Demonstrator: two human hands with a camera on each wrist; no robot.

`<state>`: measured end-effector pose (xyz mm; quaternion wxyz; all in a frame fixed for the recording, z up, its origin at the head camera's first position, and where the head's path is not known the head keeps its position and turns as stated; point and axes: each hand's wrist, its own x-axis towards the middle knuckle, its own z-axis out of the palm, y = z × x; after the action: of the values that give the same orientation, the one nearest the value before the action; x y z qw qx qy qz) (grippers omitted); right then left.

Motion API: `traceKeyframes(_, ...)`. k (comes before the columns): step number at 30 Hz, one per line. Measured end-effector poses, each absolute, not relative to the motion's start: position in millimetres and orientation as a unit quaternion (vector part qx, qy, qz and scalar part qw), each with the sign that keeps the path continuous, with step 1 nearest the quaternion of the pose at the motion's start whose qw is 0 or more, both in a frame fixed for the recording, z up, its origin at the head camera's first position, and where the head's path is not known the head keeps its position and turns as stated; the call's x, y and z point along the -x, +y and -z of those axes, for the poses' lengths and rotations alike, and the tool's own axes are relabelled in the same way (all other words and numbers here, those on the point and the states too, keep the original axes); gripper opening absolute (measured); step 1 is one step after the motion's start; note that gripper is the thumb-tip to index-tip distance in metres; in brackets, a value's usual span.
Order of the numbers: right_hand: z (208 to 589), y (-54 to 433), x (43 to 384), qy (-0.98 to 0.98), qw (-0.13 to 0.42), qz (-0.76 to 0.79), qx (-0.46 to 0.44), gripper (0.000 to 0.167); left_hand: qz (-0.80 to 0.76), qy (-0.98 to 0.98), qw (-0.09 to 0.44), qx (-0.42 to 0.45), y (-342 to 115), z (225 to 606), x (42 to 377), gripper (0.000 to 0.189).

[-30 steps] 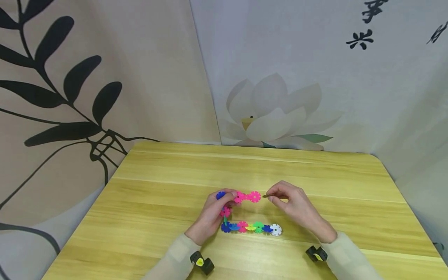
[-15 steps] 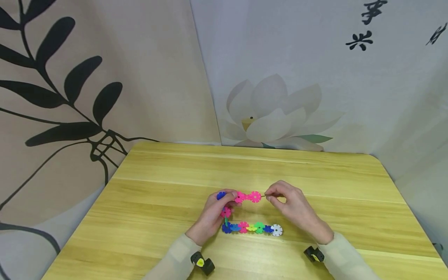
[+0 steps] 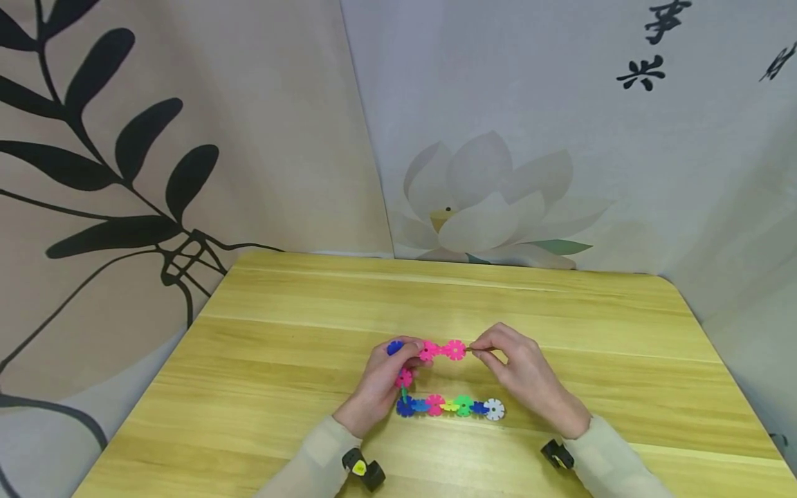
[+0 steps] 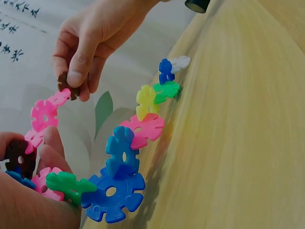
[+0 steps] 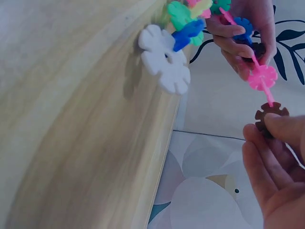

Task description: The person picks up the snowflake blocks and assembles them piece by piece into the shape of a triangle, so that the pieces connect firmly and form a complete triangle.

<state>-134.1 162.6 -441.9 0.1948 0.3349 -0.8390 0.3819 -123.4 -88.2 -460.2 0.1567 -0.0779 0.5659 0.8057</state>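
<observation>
A chain of interlocking plastic snowflake discs bends round in a C shape, open to the right. My left hand (image 3: 373,384) grips its left side near a dark brown disc (image 4: 20,161). The upper arm of the chain ends in a pink disc (image 3: 456,350). Between thumb and fingers, my right hand (image 3: 528,370) pinches a loose-edged brown disc (image 5: 267,113), whose rim meets that pink end in both wrist views. Whether their slots interlock, I cannot tell. Blue, pink, yellow and green discs form the lower arm, finishing in a white disc (image 3: 495,409).
Under the hands lies a wood-grain table (image 3: 299,311). Behind it hang printed cloth backdrops (image 3: 498,90) with leaves, a lotus and brush characters. Each wrist carries a small black camera (image 3: 363,469).
My right hand has moved slightly left, bringing the brown disc from just apart to the pink end disc. The left hand and the chain have shifted barely to the right.
</observation>
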Motion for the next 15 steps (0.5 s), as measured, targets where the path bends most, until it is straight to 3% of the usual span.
traceKeyframes(15, 447.4, 160.8, 132.8, -0.813, 0.27, -0.37, -0.359, 0.034, -0.798, 0.581, 0.13, 0.09, -78.7, 462.2, 123.7, 0.011)
